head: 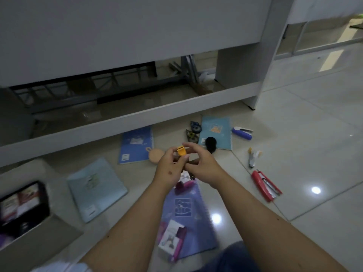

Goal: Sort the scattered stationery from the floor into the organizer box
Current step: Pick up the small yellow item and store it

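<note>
A pale tiled floor (306,118) shone with two bright spots of reflected ceiling light (315,190). A white desk panel (117,28) filled the top of the view, above a long white crossbar (125,119). Beneath the desk, a dark metal frame (110,93) sat in shadow.
</note>
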Demonstrator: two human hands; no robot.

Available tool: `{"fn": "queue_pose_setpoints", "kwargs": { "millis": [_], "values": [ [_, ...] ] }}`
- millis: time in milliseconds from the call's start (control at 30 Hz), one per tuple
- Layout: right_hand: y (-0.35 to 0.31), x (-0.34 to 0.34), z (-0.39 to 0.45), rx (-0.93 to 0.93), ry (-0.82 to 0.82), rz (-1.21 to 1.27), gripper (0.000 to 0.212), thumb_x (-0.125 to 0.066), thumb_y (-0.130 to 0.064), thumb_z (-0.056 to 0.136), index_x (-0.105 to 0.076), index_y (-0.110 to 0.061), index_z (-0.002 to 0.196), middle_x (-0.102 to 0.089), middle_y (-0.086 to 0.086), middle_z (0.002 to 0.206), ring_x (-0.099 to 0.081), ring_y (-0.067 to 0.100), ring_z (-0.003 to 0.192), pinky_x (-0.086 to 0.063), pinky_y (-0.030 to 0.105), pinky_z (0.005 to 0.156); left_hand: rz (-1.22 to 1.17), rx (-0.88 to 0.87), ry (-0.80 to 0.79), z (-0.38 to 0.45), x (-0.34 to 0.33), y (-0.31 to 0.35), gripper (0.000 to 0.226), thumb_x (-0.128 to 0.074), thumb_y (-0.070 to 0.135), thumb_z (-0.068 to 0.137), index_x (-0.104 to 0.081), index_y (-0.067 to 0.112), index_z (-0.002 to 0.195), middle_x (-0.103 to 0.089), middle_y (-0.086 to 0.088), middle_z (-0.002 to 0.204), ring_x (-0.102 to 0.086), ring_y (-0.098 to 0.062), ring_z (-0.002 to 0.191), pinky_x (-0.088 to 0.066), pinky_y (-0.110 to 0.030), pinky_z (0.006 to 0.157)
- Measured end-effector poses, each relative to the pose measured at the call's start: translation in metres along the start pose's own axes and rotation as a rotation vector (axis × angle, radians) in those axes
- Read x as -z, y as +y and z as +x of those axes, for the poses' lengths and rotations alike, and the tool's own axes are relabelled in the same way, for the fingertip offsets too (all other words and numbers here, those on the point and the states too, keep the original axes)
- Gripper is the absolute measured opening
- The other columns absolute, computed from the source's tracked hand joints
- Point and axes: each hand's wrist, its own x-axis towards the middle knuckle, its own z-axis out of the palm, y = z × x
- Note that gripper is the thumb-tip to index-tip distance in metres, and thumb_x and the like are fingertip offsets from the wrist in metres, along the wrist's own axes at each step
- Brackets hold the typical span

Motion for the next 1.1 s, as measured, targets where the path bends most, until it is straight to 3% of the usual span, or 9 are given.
{"fn": "queue_pose_setpoints", "kwargs": {
  "millis": [100,267,333,400,567,700,800,900,1100],
  "values": [
    [-0.023,-0.043,0.001,0.080,-0.099,-0.010,0.057,-0.056,0.015,0.080,-0.047,-0.010,0.130,-0.056,0.004,0.110,-0.064,0.016,0.079,-0.053,0.015,0.063,0.079,-0.073,-0.004,-0.023,0.058,0.004,0.026,-0.059,0.013,0.090,-0.052,0.023,0.113,-0.061,0.002,0.082,-0.059,-0.007,0.074,-0.051,-0.019,0.067],
    [-0.064,-0.133,0.003,0.185,-0.209,-0.070,0.047,-0.060,0.009,0.080,-0.053,-0.012,0.121,-0.057,0.000,0.104,-0.061,0.022,0.105,-0.053,0.024,0.085,0.183,-0.109,0.107,-0.058,0.156,0.005,0.030,-0.060,0.014,0.090,-0.057,0.018,0.119,-0.059,0.006,0.074,-0.054,-0.001,0.066,-0.042,-0.011,0.062],
    [-0.079,-0.167,0.004,0.203,-0.225,-0.057,0.043,-0.061,0.008,0.080,-0.053,-0.012,0.117,-0.057,0.004,0.103,-0.063,0.021,0.095,-0.051,0.019,0.080,0.198,-0.105,0.174,-0.073,0.191,0.004,0.030,-0.058,0.015,0.090,-0.058,0.013,0.120,-0.062,0.004,0.077,-0.057,-0.003,0.070,-0.043,-0.013,0.066],
    [-0.093,-0.202,0.006,0.227,-0.251,-0.060,0.042,-0.064,0.006,0.079,-0.052,-0.011,0.116,-0.059,0.004,0.096,-0.062,0.015,0.083,-0.051,0.016,0.074,0.237,-0.087,0.290,-0.089,0.231,-0.004,0.030,-0.056,0.018,0.092,-0.057,0.009,0.121,-0.065,-0.003,0.093,-0.060,-0.012,0.088,-0.044,-0.019,0.077],
    [-0.113,-0.274,0.012,0.224,-0.342,-0.112,0.043,-0.069,0.002,0.078,-0.053,-0.017,0.113,-0.053,-0.010,0.095,-0.062,0.015,0.083,-0.053,0.026,0.079,0.650,0.057,0.560,-0.125,0.314,-0.046,0.029,-0.055,0.024,0.093,-0.062,0.008,0.116,-0.066,-0.010,0.113,-0.059,-0.026,0.106,-0.045,-0.032,0.088],
    [-0.107,-0.316,0.016,0.184,-0.387,-0.139,0.044,-0.066,0.010,0.076,-0.053,-0.015,0.109,-0.049,-0.012,0.092,-0.064,0.019,0.080,-0.055,0.032,0.078,1.062,0.273,0.353,-0.140,0.336,-0.080,0.032,-0.054,0.026,0.089,-0.060,0.016,0.119,-0.061,-0.012,0.118,-0.050,-0.030,0.115,-0.042,-0.035,0.092],
    [-0.097,-0.335,0.020,0.201,-0.395,-0.245,0.047,-0.070,0.008,0.074,-0.056,-0.012,0.115,-0.054,-0.011,0.098,-0.061,0.010,0.081,-0.052,0.019,0.074,1.074,0.308,0.296,-0.141,0.341,-0.090,0.039,-0.050,0.024,0.091,-0.053,0.024,0.131,-0.054,-0.008,0.130,-0.042,-0.026,0.126,-0.034,-0.034,0.103],
    [-0.087,-0.347,0.027,0.236,-0.359,-0.419,0.049,-0.074,0.002,0.073,-0.057,-0.013,0.117,-0.060,0.002,0.113,-0.059,0.011,0.086,-0.052,0.025,0.080,1.052,0.346,0.261,-0.135,0.345,-0.094,0.044,-0.048,0.020,0.091,-0.049,0.031,0.134,-0.047,-0.004,0.138,-0.031,-0.023,0.134,-0.024,-0.039,0.112],
    [-0.074,-0.359,0.036,0.175,-0.424,-0.536,0.051,-0.075,-0.001,0.073,-0.059,-0.014,0.119,-0.063,0.005,0.118,-0.064,0.019,0.096,-0.054,0.031,0.087,0.991,0.414,0.158,-0.124,0.347,-0.100,0.046,-0.045,0.015,0.090,-0.050,0.037,0.130,-0.047,-0.002,0.137,-0.023,-0.020,0.138,-0.002,-0.056,0.114]
  ]
}}
